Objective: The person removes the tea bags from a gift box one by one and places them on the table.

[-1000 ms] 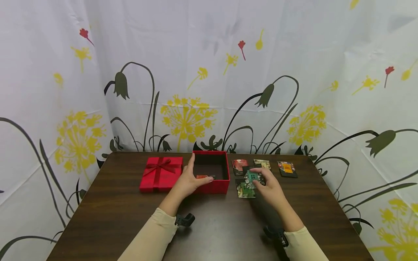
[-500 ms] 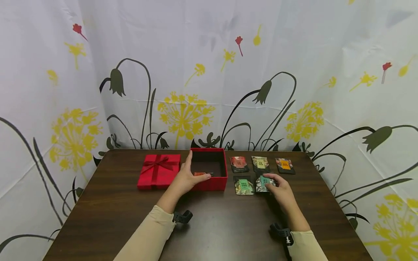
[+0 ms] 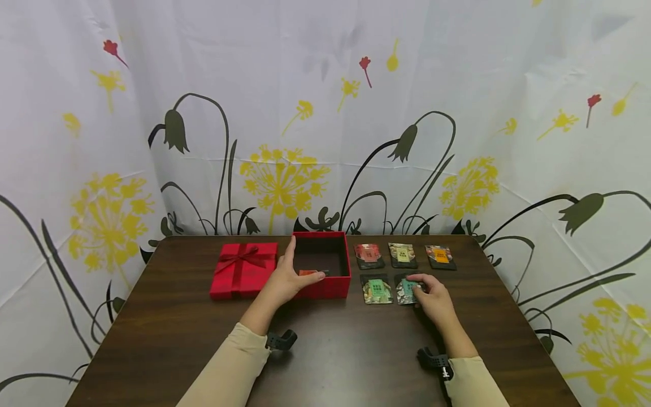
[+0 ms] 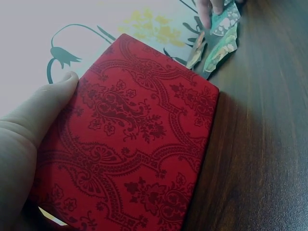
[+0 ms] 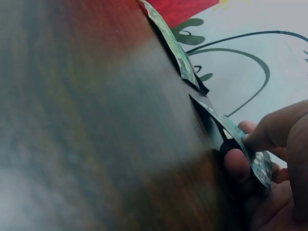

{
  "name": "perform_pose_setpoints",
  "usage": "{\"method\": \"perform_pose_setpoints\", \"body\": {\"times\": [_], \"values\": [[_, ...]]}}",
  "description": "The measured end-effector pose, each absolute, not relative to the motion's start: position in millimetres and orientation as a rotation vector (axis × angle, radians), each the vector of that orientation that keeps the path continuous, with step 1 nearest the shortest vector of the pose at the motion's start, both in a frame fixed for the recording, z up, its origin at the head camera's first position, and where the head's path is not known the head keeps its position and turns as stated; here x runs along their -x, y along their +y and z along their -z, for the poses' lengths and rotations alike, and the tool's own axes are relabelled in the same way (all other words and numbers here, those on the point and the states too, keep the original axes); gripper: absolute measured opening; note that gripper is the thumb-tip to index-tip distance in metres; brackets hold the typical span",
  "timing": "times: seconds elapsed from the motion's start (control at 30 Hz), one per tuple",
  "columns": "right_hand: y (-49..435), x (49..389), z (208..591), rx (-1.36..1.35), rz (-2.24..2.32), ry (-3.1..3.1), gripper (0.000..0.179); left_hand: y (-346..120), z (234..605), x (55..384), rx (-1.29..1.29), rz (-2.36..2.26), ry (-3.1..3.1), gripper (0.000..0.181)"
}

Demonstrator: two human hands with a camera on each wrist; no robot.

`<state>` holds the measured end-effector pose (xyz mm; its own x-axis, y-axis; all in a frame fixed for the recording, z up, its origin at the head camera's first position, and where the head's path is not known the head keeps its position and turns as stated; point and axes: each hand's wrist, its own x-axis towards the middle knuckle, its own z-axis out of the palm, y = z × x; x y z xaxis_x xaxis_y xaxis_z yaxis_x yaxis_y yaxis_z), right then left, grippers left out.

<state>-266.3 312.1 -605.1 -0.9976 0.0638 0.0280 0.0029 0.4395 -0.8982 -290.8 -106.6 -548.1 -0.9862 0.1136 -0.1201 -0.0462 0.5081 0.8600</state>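
My left hand (image 3: 285, 280) holds the near left corner of an uncovered red gift box (image 3: 325, 287). The thumb lies along its front rim and the fingers along its left side. In the left wrist view the patterned front wall (image 4: 130, 134) fills the middle. An orange-red packet (image 3: 311, 272) shows inside the box. My right hand (image 3: 434, 297) pinches the right edge of a teal-labelled packet (image 3: 404, 290). The right wrist view shows this packet (image 5: 231, 132) bent, with fingers on both faces. Left of it lies a green-labelled packet (image 3: 377, 289), apart from it.
The red lid with a ribbon bow (image 3: 244, 270) lies left of the box. Behind the two nearer packets lie a red packet (image 3: 368, 256), a yellow-labelled packet (image 3: 403, 255) and an orange-labelled packet (image 3: 440, 257). A patterned curtain (image 3: 346, 130) hangs behind the wooden table (image 3: 335, 350).
My right hand has moved right with the teal-labelled packet, from above the green-labelled one down to the table beside it. My left hand keeps its place on the box. The head view shifts slightly.
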Motion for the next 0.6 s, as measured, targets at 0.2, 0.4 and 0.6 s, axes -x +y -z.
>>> {"method": "perform_pose_setpoints", "body": {"times": [0.2,0.4,0.6], "values": [[317.8,268.0,602.8,-0.051,-1.226,-2.694,0.022,-104.3,546.6,292.8,-0.071,-1.485,2.578,0.136],[317.0,268.2,609.5,-0.147,-0.968,-2.716,0.024,-104.1,546.4,291.3,-0.038,-1.459,2.580,0.136],[311.8,266.4,608.9,-0.122,-0.934,-2.730,0.024,-107.1,545.0,290.3,-0.040,-1.457,2.577,0.136]]}}
